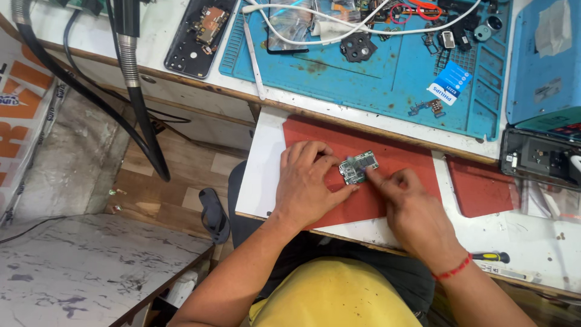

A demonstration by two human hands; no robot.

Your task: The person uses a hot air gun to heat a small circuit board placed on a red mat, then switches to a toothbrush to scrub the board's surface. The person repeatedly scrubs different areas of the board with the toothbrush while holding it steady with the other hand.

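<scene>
Small green circuit board (358,168) lying flat on the red mat (399,158), near the mat's middle, on the pull-out shelf (261,163) below the front edge of the bench (181,91). Left hand (307,184) resting palm-down on the mat, fingers curled, thumb and forefinger closed on the board's left edge. Right hand (404,197) just right of the board, index finger extended with tip pressed on the board's right part, other fingers folded in; no tool seen in either hand.

Board's long axis running left-low to right-high across the mat, tilted slightly against the mat's front edge; right end pointing toward the bench's far right corner. Component side judged face-up; fine detail too small to tell.

Judgement on good practice: keep the left-hand pinch on the bare edge only, hold the board flat against the mat, press lightly and straight down with the fingertip, avoid sliding across components.

Blue mat (387,72) on the bench with loose parts, well apart. Screwdriver (491,257) near the shelf's front right edge.
</scene>
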